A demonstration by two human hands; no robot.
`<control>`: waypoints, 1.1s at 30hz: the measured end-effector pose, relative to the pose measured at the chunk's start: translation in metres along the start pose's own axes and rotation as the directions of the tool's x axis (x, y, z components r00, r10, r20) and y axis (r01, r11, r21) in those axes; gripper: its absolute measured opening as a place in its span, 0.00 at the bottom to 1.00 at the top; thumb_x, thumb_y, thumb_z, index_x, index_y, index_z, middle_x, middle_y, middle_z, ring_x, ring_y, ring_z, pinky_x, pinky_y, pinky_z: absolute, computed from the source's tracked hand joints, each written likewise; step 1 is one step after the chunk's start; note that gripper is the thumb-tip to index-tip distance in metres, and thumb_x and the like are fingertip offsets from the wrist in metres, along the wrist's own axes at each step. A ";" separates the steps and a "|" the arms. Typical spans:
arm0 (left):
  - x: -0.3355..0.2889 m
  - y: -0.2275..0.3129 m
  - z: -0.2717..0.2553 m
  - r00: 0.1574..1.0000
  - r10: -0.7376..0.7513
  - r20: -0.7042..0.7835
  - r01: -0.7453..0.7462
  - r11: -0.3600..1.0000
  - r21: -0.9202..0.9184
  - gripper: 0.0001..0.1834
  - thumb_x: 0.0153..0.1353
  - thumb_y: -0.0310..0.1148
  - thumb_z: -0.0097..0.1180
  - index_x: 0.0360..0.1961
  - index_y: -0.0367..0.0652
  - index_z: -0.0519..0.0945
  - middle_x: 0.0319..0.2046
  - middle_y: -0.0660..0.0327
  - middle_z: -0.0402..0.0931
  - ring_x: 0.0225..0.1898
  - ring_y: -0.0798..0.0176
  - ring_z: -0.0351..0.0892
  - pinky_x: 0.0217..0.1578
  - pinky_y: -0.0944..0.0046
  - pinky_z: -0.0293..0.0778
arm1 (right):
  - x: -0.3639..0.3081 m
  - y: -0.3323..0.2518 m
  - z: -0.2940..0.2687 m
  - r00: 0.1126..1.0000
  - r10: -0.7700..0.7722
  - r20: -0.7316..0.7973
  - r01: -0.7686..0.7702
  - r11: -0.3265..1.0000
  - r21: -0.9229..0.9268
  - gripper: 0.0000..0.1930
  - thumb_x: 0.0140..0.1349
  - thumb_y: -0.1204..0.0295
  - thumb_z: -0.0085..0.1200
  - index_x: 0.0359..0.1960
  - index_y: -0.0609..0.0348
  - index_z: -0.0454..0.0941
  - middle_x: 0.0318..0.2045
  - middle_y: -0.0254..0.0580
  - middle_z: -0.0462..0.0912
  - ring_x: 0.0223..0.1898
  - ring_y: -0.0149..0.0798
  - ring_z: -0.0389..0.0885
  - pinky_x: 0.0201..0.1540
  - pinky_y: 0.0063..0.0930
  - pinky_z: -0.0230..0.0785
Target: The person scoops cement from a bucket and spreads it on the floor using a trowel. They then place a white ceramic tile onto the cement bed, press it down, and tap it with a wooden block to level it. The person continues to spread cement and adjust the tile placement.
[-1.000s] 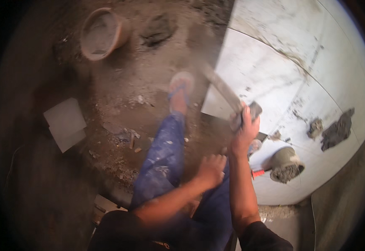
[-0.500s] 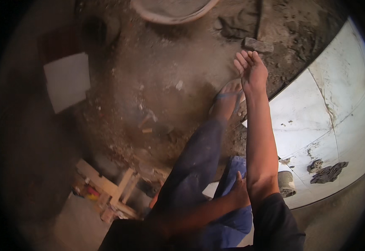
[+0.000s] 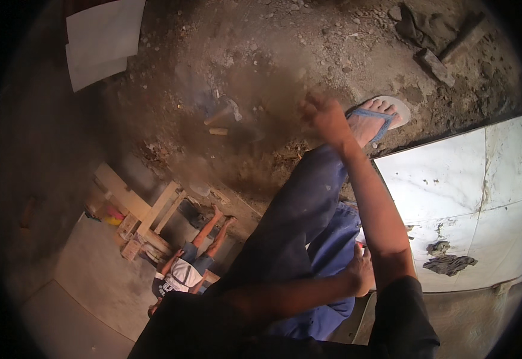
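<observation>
My right hand [image 3: 325, 121] is above the dirt floor, beside my sandalled foot [image 3: 372, 122]. Its fingers look bent but are smeared by blur, and nothing recognisable shows in them. My left forearm crosses my body, bringing my left hand [image 3: 361, 274] beside the blue trouser leg [image 3: 333, 239], close to my right forearm. A small red and white thing [image 3: 360, 238] shows just past that hand; whether the hand touches it is unclear. What looks like a small hammer [image 3: 222, 113] lies on the dirt with a short wooden piece [image 3: 218, 131] beside it.
White tiles [image 3: 452, 167] cover the right side, with a dark rag [image 3: 449, 264] on them. A block [image 3: 434, 66] lies at the far right. Pale panels [image 3: 102, 42] stand far left. Timber pieces [image 3: 135, 203] and another person [image 3: 186, 269] are at lower left.
My right hand has swung left and closer to me. The view has shifted, bringing the other person into sight and taking the round basin out. My left hand stays near the trouser leg.
</observation>
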State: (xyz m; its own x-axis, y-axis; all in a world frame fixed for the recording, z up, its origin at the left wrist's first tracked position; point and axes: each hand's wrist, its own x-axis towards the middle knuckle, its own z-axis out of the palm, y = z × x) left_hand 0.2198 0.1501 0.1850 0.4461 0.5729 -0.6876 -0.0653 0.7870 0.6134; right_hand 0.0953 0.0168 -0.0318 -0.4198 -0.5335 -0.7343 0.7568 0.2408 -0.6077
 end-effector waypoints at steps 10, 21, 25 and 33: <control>-0.088 -0.225 0.038 0.670 -0.461 -0.582 -0.285 0.564 -0.775 0.33 0.70 0.48 0.42 0.70 0.38 0.63 0.70 0.48 0.59 0.71 0.42 0.56 0.69 0.36 0.44 | -0.169 0.027 -0.083 0.750 -0.114 -0.652 0.343 0.909 0.235 0.24 0.71 0.66 0.47 0.59 0.78 0.67 0.33 0.45 0.77 0.36 0.34 0.75 0.42 0.27 0.70; -0.024 -0.512 0.102 -0.025 -0.988 -0.149 0.296 0.135 -0.945 0.32 0.71 0.46 0.43 0.70 0.37 0.63 0.67 0.49 0.63 0.69 0.45 0.59 0.68 0.42 0.51 | -0.305 0.138 -0.054 0.627 0.374 -0.683 0.075 0.845 0.530 0.19 0.70 0.69 0.48 0.56 0.70 0.70 0.32 0.42 0.78 0.32 0.33 0.76 0.40 0.27 0.71; -0.038 -0.514 0.099 -0.006 -0.988 -0.152 0.166 0.149 -0.975 0.32 0.72 0.45 0.44 0.70 0.36 0.64 0.67 0.49 0.64 0.68 0.47 0.61 0.67 0.45 0.53 | -0.316 0.151 -0.047 0.638 0.450 -0.625 0.087 0.764 0.639 0.17 0.70 0.70 0.49 0.57 0.67 0.71 0.33 0.42 0.80 0.33 0.34 0.78 0.40 0.27 0.71; -0.095 -0.463 0.067 -0.001 -0.985 -0.173 0.048 0.173 -0.984 0.31 0.73 0.44 0.45 0.70 0.35 0.64 0.65 0.49 0.67 0.66 0.49 0.64 0.66 0.50 0.58 | -0.338 0.163 -0.026 0.640 0.506 -0.579 0.199 0.618 0.761 0.19 0.70 0.71 0.51 0.60 0.65 0.70 0.38 0.44 0.81 0.35 0.35 0.79 0.43 0.29 0.72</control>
State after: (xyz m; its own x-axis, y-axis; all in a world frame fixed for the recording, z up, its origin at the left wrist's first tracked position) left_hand 0.2674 -0.2838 -0.0077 -0.0909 -0.7361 -0.6707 -0.8679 0.3888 -0.3091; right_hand 0.3478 0.2574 0.1095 -0.1754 0.2497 -0.9523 0.7652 -0.5740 -0.2915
